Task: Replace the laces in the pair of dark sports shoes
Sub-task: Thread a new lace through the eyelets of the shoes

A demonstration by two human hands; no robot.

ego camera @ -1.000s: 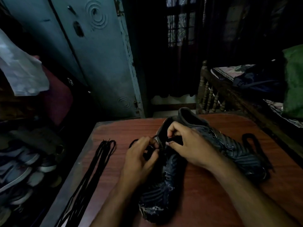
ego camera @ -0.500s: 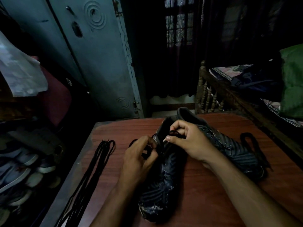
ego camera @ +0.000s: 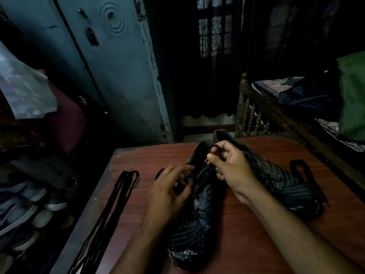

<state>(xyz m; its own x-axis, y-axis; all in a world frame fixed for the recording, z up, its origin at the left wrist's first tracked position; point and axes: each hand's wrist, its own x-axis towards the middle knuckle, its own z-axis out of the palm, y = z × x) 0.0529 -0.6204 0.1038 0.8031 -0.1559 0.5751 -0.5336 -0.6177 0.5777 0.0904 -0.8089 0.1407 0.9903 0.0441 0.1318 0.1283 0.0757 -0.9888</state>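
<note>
Two dark sports shoes lie on the reddish wooden table [ego camera: 246, 234]. The nearer shoe [ego camera: 195, 230] points its toe at me; the other shoe [ego camera: 280, 180] lies to the right behind my right arm. My right hand [ego camera: 231, 167] pinches a black lace near the nearer shoe's top eyelets and lifts it. My left hand [ego camera: 167, 190] holds the shoe's left eyelet edge with curled fingers. A bundle of black spare laces [ego camera: 116, 204] lies stretched along the table's left side. Another black lace [ego camera: 308, 175] lies loose past the right shoe.
A blue-grey metal cupboard [ego camera: 110, 66] stands behind the table at the left. Several shoes [ego camera: 21, 206] sit on a rack at the far left. A wooden bed frame [ego camera: 276, 115] with bedding stands at the right. The room is dim.
My right hand has risen and drawn back toward the shoe's collar, pulling the lace up. My left hand has loosened and shifted slightly left on the eyelet edge.
</note>
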